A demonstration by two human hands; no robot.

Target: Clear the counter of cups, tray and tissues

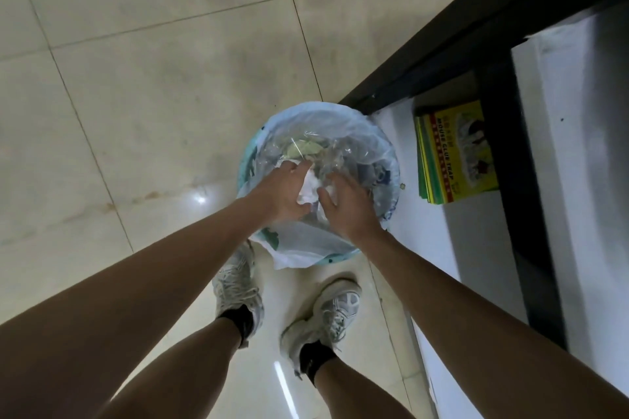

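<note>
White crumpled tissue (308, 188) at centre, pale blue see-through bin bag (357, 133), teal bin rim (245, 160), cream floor tiles (136, 61) with brown stains, yellow, green and red box (456, 153) at right, grey-white shoes (335, 309), black socks (315, 357)

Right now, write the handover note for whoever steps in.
Left hand: open, palm down over the bin, touching the white tissue.
Right hand: open, beside the tissue, over the bin.
Tissue sits between both hands above the bin's clear bag; other rubbish already lies inside.
Done: tissue brought to the bin.
Left: let it drop. Counter, cups and tray are out of view, so check them.
</note>
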